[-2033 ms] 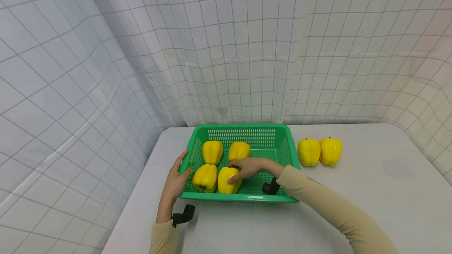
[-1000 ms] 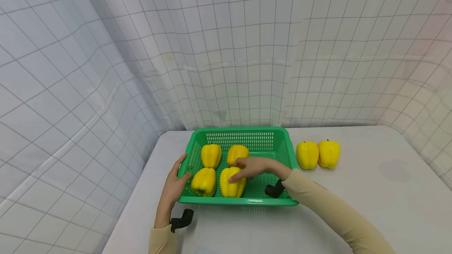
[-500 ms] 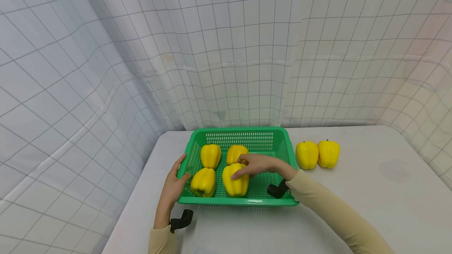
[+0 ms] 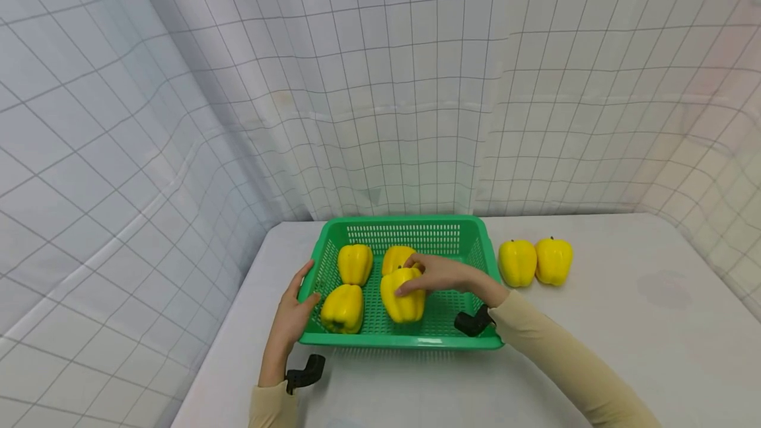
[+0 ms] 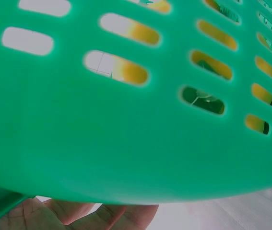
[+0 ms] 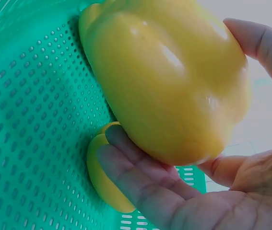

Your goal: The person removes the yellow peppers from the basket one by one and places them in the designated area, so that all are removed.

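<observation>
My right hand point(image 4: 440, 275) holds a yellow bell pepper point(image 4: 403, 302) between thumb and fingers, over the floor of a green plastic basket point(image 4: 410, 342). In the right wrist view the held bell pepper point(image 6: 164, 81) hangs above the perforated bottom, gripped by its side. Three more bell peppers lie in the basket: a back left pepper point(image 4: 355, 264), a front left pepper point(image 4: 343, 309), and a back middle pepper point(image 4: 395, 257) partly hidden. At the basket's left rim, my left hand point(image 4: 292, 316) grips with thumb inside and fingers outside; its fingers point(image 5: 102, 218) show below the green wall.
Two more yellow peppers, a nearer one point(image 4: 517, 263) and its neighbour point(image 4: 554, 261), stand side by side on the white table point(image 4: 624, 322), right of the basket. A grid-patterned white curtain point(image 4: 416, 117) closes off the back and sides.
The right hand has lifted the front middle bell pepper and shifted it slightly right and back. The left hand stays on the basket rim, and the other peppers keep their places.
</observation>
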### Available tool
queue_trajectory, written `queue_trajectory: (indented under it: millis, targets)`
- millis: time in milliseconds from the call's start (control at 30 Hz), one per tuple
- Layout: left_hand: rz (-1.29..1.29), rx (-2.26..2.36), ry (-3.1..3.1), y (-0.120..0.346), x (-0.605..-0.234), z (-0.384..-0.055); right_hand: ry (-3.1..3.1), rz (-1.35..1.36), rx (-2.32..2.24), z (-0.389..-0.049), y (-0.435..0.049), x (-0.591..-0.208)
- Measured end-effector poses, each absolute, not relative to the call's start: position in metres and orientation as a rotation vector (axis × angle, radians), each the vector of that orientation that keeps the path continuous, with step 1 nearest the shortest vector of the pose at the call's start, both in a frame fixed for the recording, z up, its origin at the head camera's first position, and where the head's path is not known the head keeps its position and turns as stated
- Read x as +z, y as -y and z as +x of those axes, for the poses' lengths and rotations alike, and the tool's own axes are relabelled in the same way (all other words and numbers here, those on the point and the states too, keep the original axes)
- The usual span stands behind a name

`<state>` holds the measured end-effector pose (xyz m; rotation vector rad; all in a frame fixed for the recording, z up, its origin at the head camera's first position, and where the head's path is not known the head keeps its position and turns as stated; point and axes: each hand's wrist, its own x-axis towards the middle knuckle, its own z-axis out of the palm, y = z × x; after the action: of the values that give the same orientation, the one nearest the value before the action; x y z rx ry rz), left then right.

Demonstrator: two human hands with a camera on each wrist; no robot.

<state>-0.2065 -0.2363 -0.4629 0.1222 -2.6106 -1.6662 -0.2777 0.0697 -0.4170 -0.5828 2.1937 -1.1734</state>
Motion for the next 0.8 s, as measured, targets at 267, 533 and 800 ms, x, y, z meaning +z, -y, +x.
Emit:
queue_trajectory:
  millis: [267, 533, 800]
  targets:
    - [0.136, -1.661, 2.612, 0.236, -0.464, -0.208, -2.219, -0.556, -1.255, -0.279, -0.076, -0.418]
    - [0.115, -1.652, 2.621, 0.236, -0.459, -0.205, -2.3, -0.54, -1.288, -0.272, -0.084, -0.407]
    - [0.122, -1.653, 2.613, 0.236, -0.462, -0.206, -2.429, -0.527, -1.317, -0.266, -0.094, -0.396]
